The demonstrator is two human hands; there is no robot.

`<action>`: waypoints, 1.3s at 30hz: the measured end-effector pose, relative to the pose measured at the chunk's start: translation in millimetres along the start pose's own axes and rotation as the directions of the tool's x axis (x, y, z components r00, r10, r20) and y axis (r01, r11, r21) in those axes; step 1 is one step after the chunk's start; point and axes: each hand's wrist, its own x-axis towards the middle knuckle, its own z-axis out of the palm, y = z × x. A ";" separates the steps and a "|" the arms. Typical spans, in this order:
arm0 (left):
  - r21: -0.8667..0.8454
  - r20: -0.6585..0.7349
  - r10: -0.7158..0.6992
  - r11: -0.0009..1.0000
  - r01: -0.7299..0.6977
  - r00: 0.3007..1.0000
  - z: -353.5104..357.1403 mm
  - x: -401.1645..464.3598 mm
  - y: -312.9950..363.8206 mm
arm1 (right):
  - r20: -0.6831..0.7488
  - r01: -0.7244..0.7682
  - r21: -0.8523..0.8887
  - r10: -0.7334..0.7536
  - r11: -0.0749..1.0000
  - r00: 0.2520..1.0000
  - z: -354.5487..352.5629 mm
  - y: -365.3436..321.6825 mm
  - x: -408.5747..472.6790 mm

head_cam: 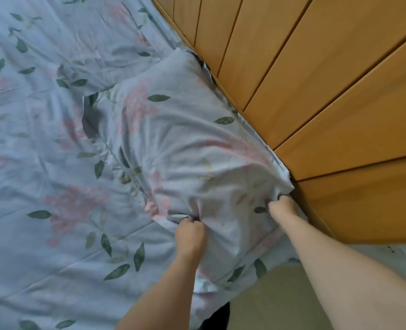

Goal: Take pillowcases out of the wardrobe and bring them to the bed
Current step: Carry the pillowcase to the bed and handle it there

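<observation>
On the bed (pixel 54 210), hands clutch pillowcase (pixel 173 139)

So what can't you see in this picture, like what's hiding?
Head view:
- What is inside the floral pillowcase: its own cloth covers it.
- The fingertips of the left hand and right hand: curled into the bunched fabric.
- The dark gap beside the wooden panels: too thin and shadowed.
- The rest of the bed sheet: cut off by the left and bottom edges.
- A wardrobe: none can be told.
</observation>
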 end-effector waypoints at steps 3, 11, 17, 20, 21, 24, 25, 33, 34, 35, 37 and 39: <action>0.253 -0.072 0.066 0.966 -0.046 0.995 -29.4 -8.4 -20.7 | 0.021 0.063 -0.291 -0.059 0.955 0.998 -2.4 8.3 -17.7; 0.697 0.124 0.107 0.698 -0.164 0.986 -55.7 -54.8 33.6 | -0.015 0.098 -0.398 -0.114 0.912 0.993 -50.5 15.5 -93.9; 0.645 0.348 0.618 0.389 -0.659 0.705 -79.1 -165.0 125.7 | -0.145 0.285 -0.288 -0.336 0.914 0.931 -142.9 26.6 -211.4; 0.573 0.479 0.733 0.156 -0.804 0.484 -90.5 -222.1 150.1 | -0.238 0.306 -0.234 -0.360 0.923 0.902 -177.3 45.6 -277.0; 0.544 0.513 0.754 0.085 -0.834 0.411 -92.4 -240.1 157.9 | -0.265 0.307 -0.215 -0.358 0.927 0.896 -186.6 53.7 -297.3; 0.452 0.593 0.777 -0.102 -0.886 0.213 -88.3 -291.2 183.0 | -0.354 0.283 -0.151 -0.319 0.947 0.879 -211.2 85.5 -349.9; 0.417 0.622 0.768 -0.160 -0.895 0.152 -83.3 -309.5 191.1 | -0.398 0.264 -0.131 -0.295 0.955 0.869 -220.3 99.4 -365.1; 0.088 0.743 0.607 -0.506 -0.858 -0.282 -0.9 -493.9 215.4 | -0.659 0.059 0.149 0.054 0.987 0.750 -292.0 262.0 -478.5; 0.049 0.747 0.577 -0.543 -0.838 -0.330 10.8 -517.9 212.2 | -0.673 0.036 0.187 0.101 0.982 0.732 -298.4 282.5 -492.1; 0.014 0.748 0.546 -0.581 -0.814 -0.378 22.0 -540.6 207.9 | -0.684 0.021 0.225 0.143 0.974 0.715 -304.0 301.9 -505.3; -0.048 0.739 0.493 -0.642 -0.765 -0.460 43.0 -584.2 197.8 | -0.700 0.000 0.294 0.215 0.956 0.681 -313.1 338.7 -531.6; -0.103 0.717 0.447 -0.691 -0.716 -0.535 61.9 -626.9 186.3 | -0.727 -0.040 0.314 0.267 0.949 0.632 -319.8 374.0 -557.0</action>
